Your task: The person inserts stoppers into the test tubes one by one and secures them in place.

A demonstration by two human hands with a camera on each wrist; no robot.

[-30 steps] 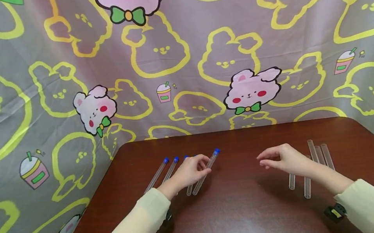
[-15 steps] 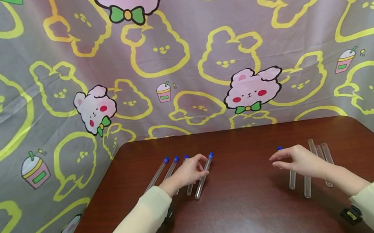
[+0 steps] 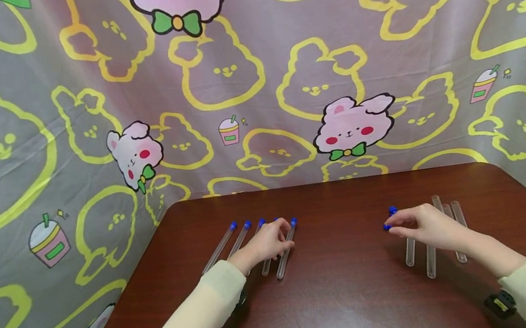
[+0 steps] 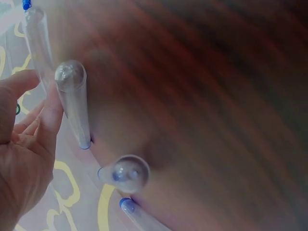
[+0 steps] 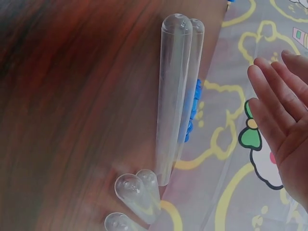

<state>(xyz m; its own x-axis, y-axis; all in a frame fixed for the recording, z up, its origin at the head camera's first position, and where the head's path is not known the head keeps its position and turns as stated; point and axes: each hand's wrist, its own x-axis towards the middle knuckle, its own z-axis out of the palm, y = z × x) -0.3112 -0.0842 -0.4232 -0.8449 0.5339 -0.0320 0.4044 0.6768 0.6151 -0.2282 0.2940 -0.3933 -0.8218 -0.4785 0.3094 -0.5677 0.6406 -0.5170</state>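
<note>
Between thumb and forefinger, my left hand (image 3: 267, 241) pinches a clear test tube (image 3: 285, 255) with a blue cap, its lower end towards me. Several more blue-capped tubes (image 3: 219, 250) lie left of it, partly covered by this hand. In the left wrist view, the held tube (image 4: 39, 45) passes between thumb and fingers. My right hand (image 3: 426, 225) hovers over uncapped clear tubes (image 3: 431, 261), fingers extended. A loose blue cap (image 3: 387, 227) shows at its fingertips in the head view. The right wrist view shows nothing gripped by that hand (image 5: 284, 110).
More blue caps (image 3: 393, 210) lie just beyond the right hand, bunched (image 5: 192, 113) in the right wrist view. Other uncapped tubes (image 3: 458, 213) lie to its right. A patterned cloth (image 3: 272, 85) hangs behind the brown table (image 3: 340, 298).
My left hand has brought the capped tube from a raised tilt down beside the other tubes. My right hand has shifted right and slightly down, uncovering blue caps.
</note>
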